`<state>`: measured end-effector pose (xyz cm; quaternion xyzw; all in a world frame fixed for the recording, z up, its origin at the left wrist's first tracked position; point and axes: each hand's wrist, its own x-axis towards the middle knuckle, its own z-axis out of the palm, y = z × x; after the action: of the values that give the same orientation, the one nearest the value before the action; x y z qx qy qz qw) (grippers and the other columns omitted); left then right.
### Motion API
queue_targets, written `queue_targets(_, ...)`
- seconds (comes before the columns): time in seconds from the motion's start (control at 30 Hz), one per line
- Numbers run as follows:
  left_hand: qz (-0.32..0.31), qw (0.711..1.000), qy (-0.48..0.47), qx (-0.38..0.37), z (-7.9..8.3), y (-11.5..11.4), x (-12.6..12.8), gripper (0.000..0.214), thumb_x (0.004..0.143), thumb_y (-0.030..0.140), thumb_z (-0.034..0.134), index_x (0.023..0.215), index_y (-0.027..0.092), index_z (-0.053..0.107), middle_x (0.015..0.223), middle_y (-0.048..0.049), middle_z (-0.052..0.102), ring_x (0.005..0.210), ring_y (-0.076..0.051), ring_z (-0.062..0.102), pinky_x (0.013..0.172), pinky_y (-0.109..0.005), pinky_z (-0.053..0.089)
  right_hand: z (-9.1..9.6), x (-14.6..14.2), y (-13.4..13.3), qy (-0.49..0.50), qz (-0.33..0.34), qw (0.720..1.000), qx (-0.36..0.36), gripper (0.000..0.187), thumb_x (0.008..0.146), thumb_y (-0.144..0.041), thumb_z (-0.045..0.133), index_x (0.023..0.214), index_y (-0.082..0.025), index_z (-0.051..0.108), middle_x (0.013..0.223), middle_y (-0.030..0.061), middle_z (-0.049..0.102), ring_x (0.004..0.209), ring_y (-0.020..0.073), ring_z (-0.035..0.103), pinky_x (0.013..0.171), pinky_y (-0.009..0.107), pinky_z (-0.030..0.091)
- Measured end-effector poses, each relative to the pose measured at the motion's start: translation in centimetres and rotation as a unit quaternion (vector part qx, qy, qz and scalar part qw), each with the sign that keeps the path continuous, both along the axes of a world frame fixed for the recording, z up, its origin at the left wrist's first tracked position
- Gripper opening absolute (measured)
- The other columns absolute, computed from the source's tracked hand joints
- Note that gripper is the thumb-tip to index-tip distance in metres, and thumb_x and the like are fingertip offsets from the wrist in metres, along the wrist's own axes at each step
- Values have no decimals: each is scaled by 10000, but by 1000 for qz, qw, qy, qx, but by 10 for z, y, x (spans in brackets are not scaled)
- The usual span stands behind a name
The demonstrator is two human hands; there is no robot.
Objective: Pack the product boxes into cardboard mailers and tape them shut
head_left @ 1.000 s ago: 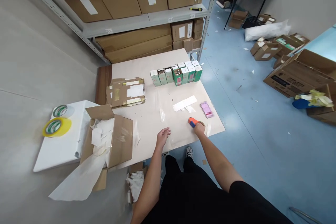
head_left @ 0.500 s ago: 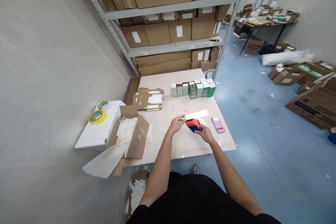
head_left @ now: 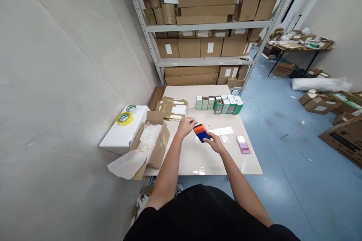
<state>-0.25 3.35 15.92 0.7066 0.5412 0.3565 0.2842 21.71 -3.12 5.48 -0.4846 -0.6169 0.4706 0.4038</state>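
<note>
My right hand [head_left: 215,143] grips a small orange-and-blue boxy item [head_left: 201,133] over the table's middle, thumb on its blue face. The item is tilted, its black-edged orange end toward the upper left. At that end is my left hand [head_left: 186,126], fingers pinched together. Whether they touch the item or hold something thin is too small to tell. Beyond the item, a white paper strip [head_left: 222,131] lies on the white table [head_left: 189,162]. Thin clear scraps [head_left: 225,139] lie beside the strip.
Green and white small boxes [head_left: 223,106] stand in rows at the back right. Flattened cardboard [head_left: 172,109] lies back left. An open carton of paper [head_left: 160,147] and tape rolls [head_left: 124,118] are left. A blurred pink item [head_left: 243,146] lies right. Shelves of cartons [head_left: 210,48] rise behind.
The view has tilted up and turned left. The orange-and-blue item has turned, showing more of its blue face, and moved closer to my body. My left fingers have drawn together at its end.
</note>
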Motion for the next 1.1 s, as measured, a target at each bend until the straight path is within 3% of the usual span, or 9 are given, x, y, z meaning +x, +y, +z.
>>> queue_targets(0.13, 16, 997, 29, 72, 15, 7, -24, 240, 926, 315, 603, 779, 231, 773, 850, -68, 754, 805, -220, 648, 797, -325, 483, 5, -22, 5, -15, 3, 1000, -7, 349, 811, -538, 708, 950, -218, 709, 892, 35, 725, 867, 237, 635, 834, 345, 510)
queue_targets(0.3, 30, 992, 18, 123, 19, 13, -52, 252, 966, 331, 574, 834, 248, 772, 895, -85, 724, 888, -242, 637, 899, -346, 483, 8, -47, 11, -15, 14, 1000, -1, 390, 810, -571, 698, 970, -216, 700, 910, 34, 727, 882, 237, 641, 846, 350, 513)
queue_targets(0.5, 29, 988, -26, 147, 40, 22, -98, 240, 965, 368, 602, 852, 254, 780, 907, -91, 718, 958, -259, 646, 979, -372, 481, -3, -82, 11, 11, 20, 999, -30, 400, 771, -581, 734, 908, -210, 677, 846, 26, 718, 820, 227, 647, 794, 346, 525)
queue_targets(0.6, -16, 989, -22, 143, 55, 13, -117, 217, 950, 395, 639, 862, 273, 796, 941, -88, 742, 981, -268, 666, 998, -392, 489, -9, -108, 12, 27, -6, 999, -30, 400, 777, -594, 727, 888, -216, 656, 831, 28, 714, 803, 229, 646, 777, 354, 534)
queue_targets(0.67, -17, 987, -27, 161, 58, -2, -128, 209, 947, 435, 651, 959, 292, 803, 1110, -99, 747, 1093, -291, 662, 1042, -419, 483, -8, -125, 14, 23, -39, 999, -17, 403, 789, -608, 710, 888, -223, 642, 838, 34, 714, 806, 234, 643, 776, 361, 539)
queue_targets(0.77, 14, 984, -59, 169, 51, -33, -146, 450, 849, 511, 766, 1243, 297, 730, 1484, -122, 580, 1317, -352, 570, 1076, -451, 485, 1, -149, 22, 29, -86, 996, 15, 404, 814, -607, 693, 927, -223, 640, 887, 56, 724, 833, 244, 646, 801, 372, 541)
queue_targets(0.87, 64, 970, -132, 196, 36, -56, -168, 709, 836, 520, 769, 1469, 285, 553, 1602, -147, 450, 1325, -349, 573, 1020, -442, 535, 17, -171, 34, 28, -99, 994, 41, 397, 837, -597, 672, 960, -220, 649, 915, 68, 726, 840, 244, 640, 803, 366, 536)
queue_targets(0.97, 131, 951, -167, 226, 26, -66, -194, 651, 955, 475, 617, 1550, 286, 433, 1589, -154, 461, 1215, -283, 641, 935, -405, 581, 34, -199, 46, 16, -91, 994, 63, 377, 844, -575, 663, 964, -218, 656, 905, 60, 716, 822, 230, 617, 791, 348, 522)
queue_targets(1.1, 254, 922, -167, 241, 21, -73, -236, 479, 1001, 393, 552, 1456, 242, 544, 1429, -143, 595, 1123, -237, 671, 874, -352, 596, 44, -251, 56, 3, -55, 996, 76, 346, 848, -539, 667, 969, -214, 665, 889, 47, 706, 799, 215, 587, 780, 331, 499)
